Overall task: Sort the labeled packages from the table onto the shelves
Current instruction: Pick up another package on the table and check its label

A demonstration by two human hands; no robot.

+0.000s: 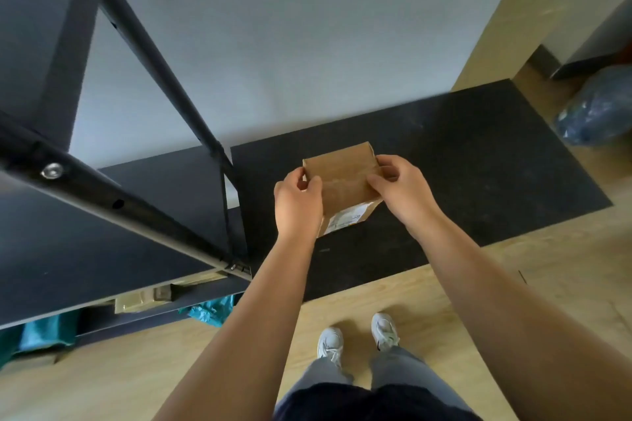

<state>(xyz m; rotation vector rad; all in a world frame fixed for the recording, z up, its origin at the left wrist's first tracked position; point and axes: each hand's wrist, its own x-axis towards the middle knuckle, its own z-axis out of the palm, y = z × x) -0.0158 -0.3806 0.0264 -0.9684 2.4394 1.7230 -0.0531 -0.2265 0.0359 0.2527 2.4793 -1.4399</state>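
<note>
label text: the white label on the cardboard box is too blurred to read, and the left hand covers its left end
box sides: partly behind the fingers of the right hand
lower shelf goods: brown packages and teal bags show only as slivers (the black shelf hides the rest)
blue bag: cut by the right edge, contents unclear
shelf frame: runs off the top and left edges
</note>
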